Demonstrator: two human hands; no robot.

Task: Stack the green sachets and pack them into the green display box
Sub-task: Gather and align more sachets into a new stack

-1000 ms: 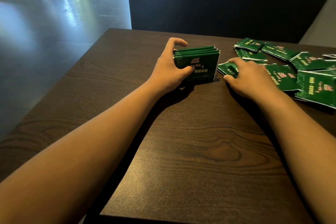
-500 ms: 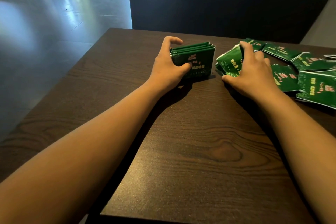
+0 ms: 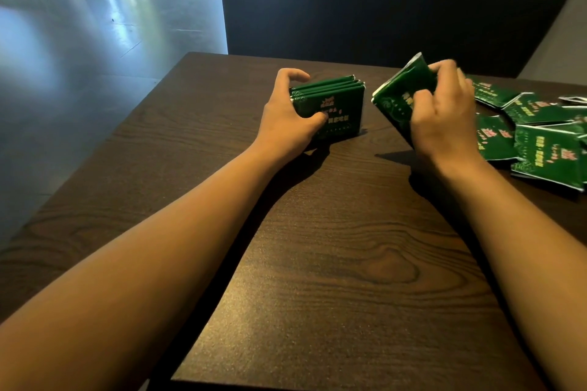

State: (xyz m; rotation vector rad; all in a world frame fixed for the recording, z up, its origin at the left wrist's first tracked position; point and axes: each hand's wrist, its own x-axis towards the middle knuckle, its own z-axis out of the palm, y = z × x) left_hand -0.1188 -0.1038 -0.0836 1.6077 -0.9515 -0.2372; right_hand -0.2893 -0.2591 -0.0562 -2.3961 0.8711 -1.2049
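Your left hand point(image 3: 287, 119) curls round the upright sachet stack point(image 3: 330, 108), standing mid-table point(image 3: 317, 263). Your right hand point(image 3: 444, 117) pinches one tilted sachet point(image 3: 398, 94), lifted just right of the stack. Loose sachets point(image 3: 540, 140) lie near the right edge. Glossy green, white-edged; print unreadable.

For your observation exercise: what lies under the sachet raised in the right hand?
Under the raised sachet shows bare table and its shadow. The right hand covers its lower corner, so anything beneath there stays unseen.
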